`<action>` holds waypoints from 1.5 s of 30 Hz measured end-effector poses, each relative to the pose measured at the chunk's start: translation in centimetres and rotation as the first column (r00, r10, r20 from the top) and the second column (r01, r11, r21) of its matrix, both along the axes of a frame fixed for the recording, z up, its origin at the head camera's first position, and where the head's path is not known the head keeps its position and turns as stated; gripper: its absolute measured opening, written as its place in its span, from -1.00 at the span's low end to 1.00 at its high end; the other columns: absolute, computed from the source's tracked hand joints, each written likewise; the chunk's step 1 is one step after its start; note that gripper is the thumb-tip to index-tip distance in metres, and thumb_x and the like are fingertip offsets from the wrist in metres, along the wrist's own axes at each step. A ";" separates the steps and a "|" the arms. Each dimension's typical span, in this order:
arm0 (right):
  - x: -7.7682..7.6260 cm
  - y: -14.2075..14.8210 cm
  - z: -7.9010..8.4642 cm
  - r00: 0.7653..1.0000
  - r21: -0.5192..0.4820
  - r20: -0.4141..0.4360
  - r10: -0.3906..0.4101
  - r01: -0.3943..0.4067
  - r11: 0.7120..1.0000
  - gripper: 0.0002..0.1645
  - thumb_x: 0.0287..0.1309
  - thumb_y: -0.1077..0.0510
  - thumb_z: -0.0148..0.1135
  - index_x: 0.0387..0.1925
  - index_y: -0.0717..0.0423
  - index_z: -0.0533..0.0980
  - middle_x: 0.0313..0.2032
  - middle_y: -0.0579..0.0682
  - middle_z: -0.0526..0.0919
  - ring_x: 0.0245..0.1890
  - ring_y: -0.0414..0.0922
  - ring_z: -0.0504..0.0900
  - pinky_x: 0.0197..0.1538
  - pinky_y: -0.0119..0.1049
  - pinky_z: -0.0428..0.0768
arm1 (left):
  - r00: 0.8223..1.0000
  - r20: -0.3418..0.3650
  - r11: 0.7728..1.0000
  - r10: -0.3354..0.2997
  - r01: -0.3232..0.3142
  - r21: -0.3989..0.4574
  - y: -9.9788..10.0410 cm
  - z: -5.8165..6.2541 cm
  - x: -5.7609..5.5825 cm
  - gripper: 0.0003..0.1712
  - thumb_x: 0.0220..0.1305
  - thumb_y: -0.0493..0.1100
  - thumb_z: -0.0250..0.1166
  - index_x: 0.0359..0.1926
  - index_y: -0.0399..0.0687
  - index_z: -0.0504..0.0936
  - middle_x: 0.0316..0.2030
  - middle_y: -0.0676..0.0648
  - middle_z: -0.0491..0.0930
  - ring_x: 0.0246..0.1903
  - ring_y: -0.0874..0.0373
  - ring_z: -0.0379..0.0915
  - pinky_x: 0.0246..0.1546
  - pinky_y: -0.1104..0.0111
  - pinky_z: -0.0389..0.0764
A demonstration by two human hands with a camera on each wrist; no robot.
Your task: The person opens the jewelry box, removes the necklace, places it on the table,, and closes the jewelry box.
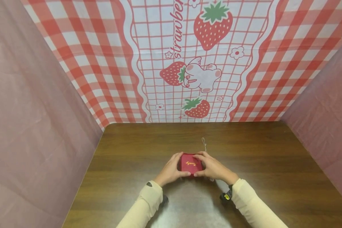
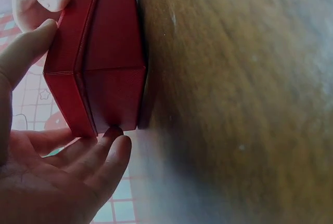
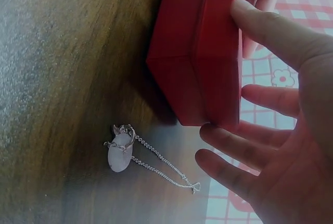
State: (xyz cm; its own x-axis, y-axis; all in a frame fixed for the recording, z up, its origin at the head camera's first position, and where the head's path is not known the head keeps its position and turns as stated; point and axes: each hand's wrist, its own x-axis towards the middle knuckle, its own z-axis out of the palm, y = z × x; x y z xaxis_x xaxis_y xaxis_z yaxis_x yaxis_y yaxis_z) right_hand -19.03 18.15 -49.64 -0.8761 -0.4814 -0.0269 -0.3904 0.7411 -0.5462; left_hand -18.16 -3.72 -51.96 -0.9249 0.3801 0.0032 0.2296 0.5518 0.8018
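Observation:
A small red jewelry box [image 1: 188, 168] with gold lettering on its lid sits on the table, lid down over its base. My left hand [image 1: 168, 171] holds its left side, thumb at the near edge and fingers round the far side. On the opposite side my right hand [image 1: 216, 170] grips the lid the same way, one finger over the top. Both thumbs nearly meet at the front edge in the left wrist view. Beside the box, on the right hand's side, lies a silver chain necklace [image 3: 161, 157] with a pale oval pendant [image 3: 119, 154].
The brown wooden table [image 1: 125, 142] ends at a strawberry-print checked cloth [image 1: 154, 79] behind. Pink cloth walls [image 1: 45, 120] stand at left and right. Dark wrist devices [image 1: 225, 197] sit under the cream sleeves [image 1: 148, 196].

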 end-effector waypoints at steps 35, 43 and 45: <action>-0.1 -0.2 -0.2 1.000 0.016 -0.013 -0.010 0.011 1.000 -0.10 -0.14 -0.12 0.55 0.24 0.14 0.44 0.20 0.15 0.45 0.07 0.05 0.56 0.07 0.00 0.58 | 1.000 -0.003 0.999 0.006 -0.006 -0.032 0.2 0.4 0.0 0.08 -0.01 0.01 0.52 0.44 -0.26 0.17 0.38 -0.27 0.27 0.31 -0.19 0.31 0.30 -0.03 0.36; 0.0 -0.2 -0.3 1.000 0.016 -0.022 -0.007 0.008 1.000 -0.11 -0.14 -0.09 0.55 0.23 0.15 0.45 0.19 0.16 0.45 0.08 0.11 0.56 0.11 0.06 0.56 | 1.000 -0.007 0.998 0.011 -0.011 -0.069 0.3 0.0 0.0 0.08 -0.02 0.03 0.53 0.43 -0.26 0.20 0.37 -0.27 0.29 0.32 -0.19 0.30 0.31 -0.03 0.35; 0.1 -0.3 -0.4 1.000 0.015 -0.025 -0.010 0.010 1.000 -0.11 -0.15 -0.07 0.56 0.23 0.15 0.45 0.19 0.18 0.46 0.10 0.14 0.56 0.14 0.10 0.54 | 1.000 -0.006 0.996 0.012 -0.012 -0.084 0.3 -0.1 0.1 0.07 -0.02 0.03 0.53 0.42 -0.26 0.20 0.36 -0.27 0.30 0.32 -0.18 0.30 0.31 -0.02 0.35</action>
